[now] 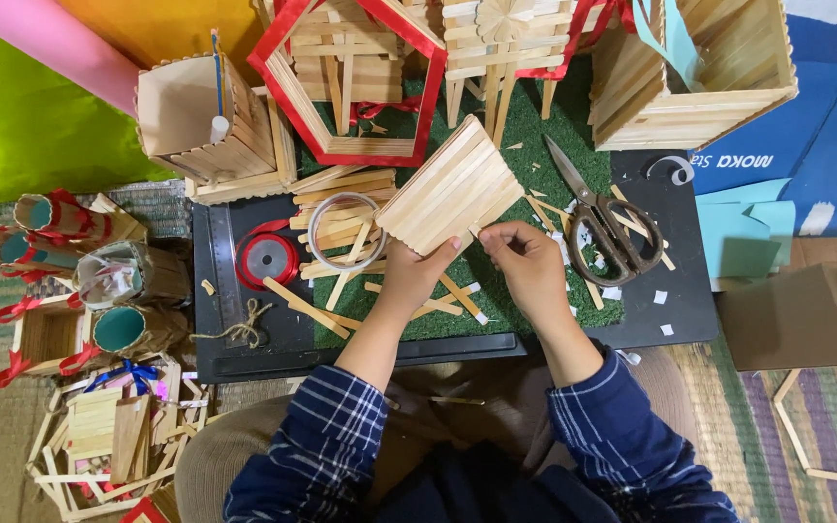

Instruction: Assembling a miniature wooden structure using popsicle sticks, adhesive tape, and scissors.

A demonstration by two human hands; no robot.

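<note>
Gripping a flat panel of glued craft sticks [449, 186] by its lower edge, your left hand [417, 273] lifts it over the green mat [525, 155]. Your right hand [527, 260] pinches something small near its corner. Squeezing unevenly could crack the glued joints.

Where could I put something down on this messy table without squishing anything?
Bare green mat between the stick panel and scissors. Bare black board right of the scissors, with few paper scraps. Crowded: loose sticks and ribbon spool beside the left hand.
</note>
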